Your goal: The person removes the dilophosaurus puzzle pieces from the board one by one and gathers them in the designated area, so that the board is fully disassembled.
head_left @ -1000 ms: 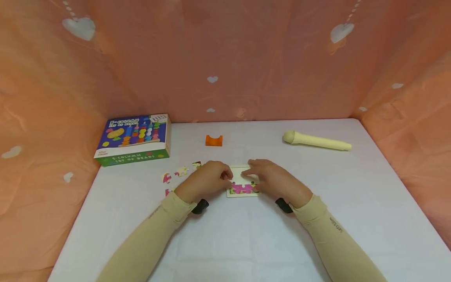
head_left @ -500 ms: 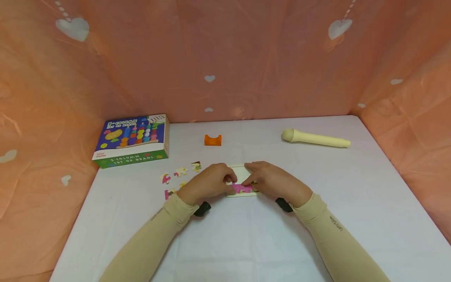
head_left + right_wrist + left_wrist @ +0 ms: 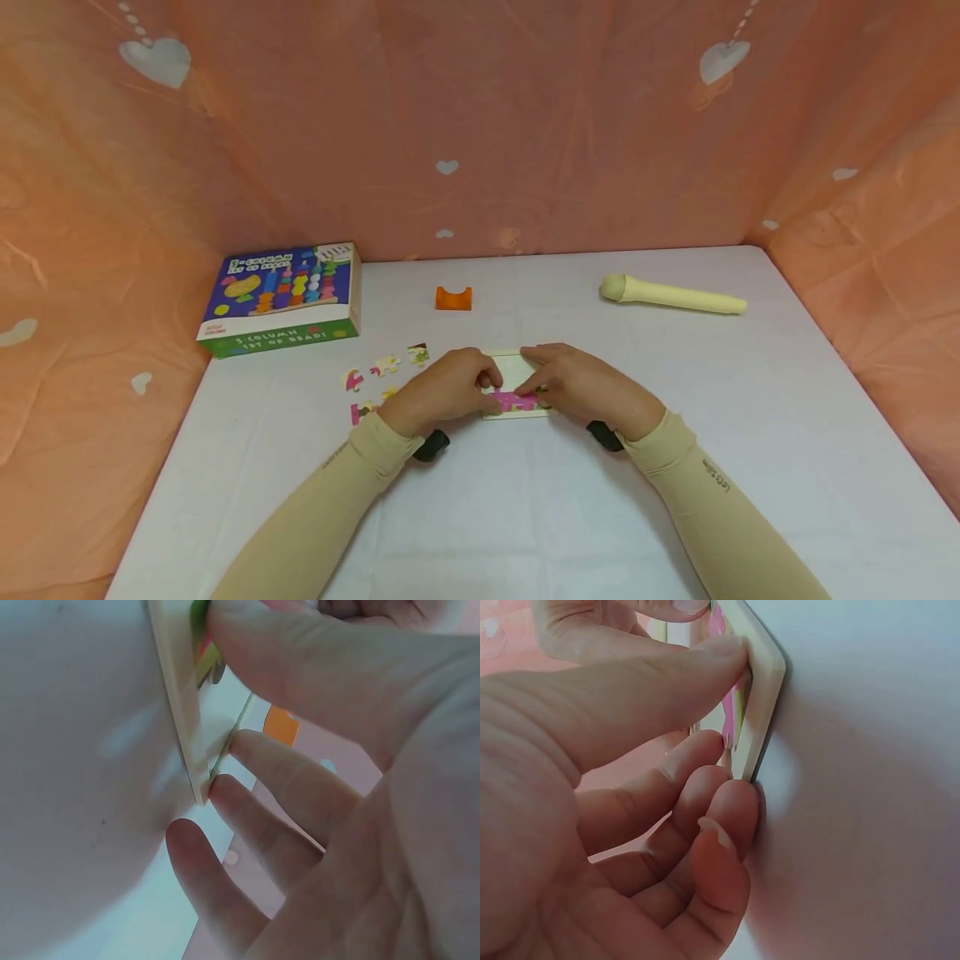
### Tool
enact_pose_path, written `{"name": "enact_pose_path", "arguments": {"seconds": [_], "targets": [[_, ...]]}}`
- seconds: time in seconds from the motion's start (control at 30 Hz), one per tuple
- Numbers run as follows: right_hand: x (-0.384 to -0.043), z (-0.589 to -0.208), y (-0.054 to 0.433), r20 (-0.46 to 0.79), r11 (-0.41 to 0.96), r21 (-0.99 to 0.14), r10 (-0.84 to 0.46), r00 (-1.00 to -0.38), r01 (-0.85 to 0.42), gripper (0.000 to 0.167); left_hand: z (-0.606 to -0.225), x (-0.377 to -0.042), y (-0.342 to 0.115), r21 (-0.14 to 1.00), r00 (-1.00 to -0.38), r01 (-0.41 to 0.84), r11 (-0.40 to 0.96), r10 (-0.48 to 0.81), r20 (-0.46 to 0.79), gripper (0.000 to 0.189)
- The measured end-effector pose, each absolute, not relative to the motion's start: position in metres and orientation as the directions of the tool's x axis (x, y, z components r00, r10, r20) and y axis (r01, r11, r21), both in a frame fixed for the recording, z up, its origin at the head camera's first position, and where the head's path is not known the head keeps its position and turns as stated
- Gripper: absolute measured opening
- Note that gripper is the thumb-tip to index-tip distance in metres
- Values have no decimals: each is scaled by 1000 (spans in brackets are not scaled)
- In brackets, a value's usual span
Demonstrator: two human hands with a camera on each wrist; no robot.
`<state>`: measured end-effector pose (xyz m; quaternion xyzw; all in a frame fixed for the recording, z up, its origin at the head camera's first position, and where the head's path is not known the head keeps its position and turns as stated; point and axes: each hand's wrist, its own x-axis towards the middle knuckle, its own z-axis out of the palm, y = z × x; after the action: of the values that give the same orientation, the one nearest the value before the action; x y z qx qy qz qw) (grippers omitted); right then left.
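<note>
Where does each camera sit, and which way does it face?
Head: on the head, facing forward and down at the tray; left hand, right hand, sleeves show.
Left wrist: worn there, facing the tray's edge; left hand close up, right hand partly.
Right wrist: worn there, facing the tray's corner; right hand close up, left hand partly.
Head and right wrist share the orange block.

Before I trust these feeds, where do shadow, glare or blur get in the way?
Head view: fairly even light, no strong glare on the puzzle tray, but smallest lettering on the box too soft to read. Left wrist view: soft shadow on the table beside the tray. Right wrist view: broad shadow on the table, orange block out of focus.
</note>
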<state>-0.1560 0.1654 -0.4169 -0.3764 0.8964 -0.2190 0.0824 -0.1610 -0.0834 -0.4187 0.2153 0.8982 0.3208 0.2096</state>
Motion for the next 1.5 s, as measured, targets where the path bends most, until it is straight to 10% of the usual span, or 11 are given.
{"name": "enact_pose_path", "arguments": {"seconds": [1.5], "targets": [[-156,-418,166,44,607,-423,-727,-685,-672,30,-418,-159,-83,685,-835,276,674,521,-177,8]]}}
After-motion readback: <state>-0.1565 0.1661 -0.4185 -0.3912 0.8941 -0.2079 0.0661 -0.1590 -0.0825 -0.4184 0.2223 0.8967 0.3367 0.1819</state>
